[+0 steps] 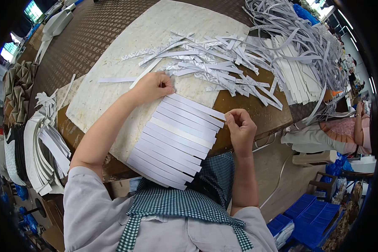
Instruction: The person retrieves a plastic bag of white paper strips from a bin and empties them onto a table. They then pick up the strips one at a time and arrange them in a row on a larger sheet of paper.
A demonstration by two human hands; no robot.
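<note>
White strips lie side by side in a slanting row at the table's front edge, their right ends uneven. One cream strip runs among them. My left hand is closed in a pinch at the left end of the topmost white strip. At that strip's right end, the thumb and fingers of my right hand pinch its tip. Behind my hands, a loose heap of white and grey-patterned strips is spread out. What holds the row together underneath is hidden.
A pale board covers much of the brown table. Long tangled strips and a stack of white strips sit at the right. More white pieces hang at the left edge. A seated person and blue crates are at the right.
</note>
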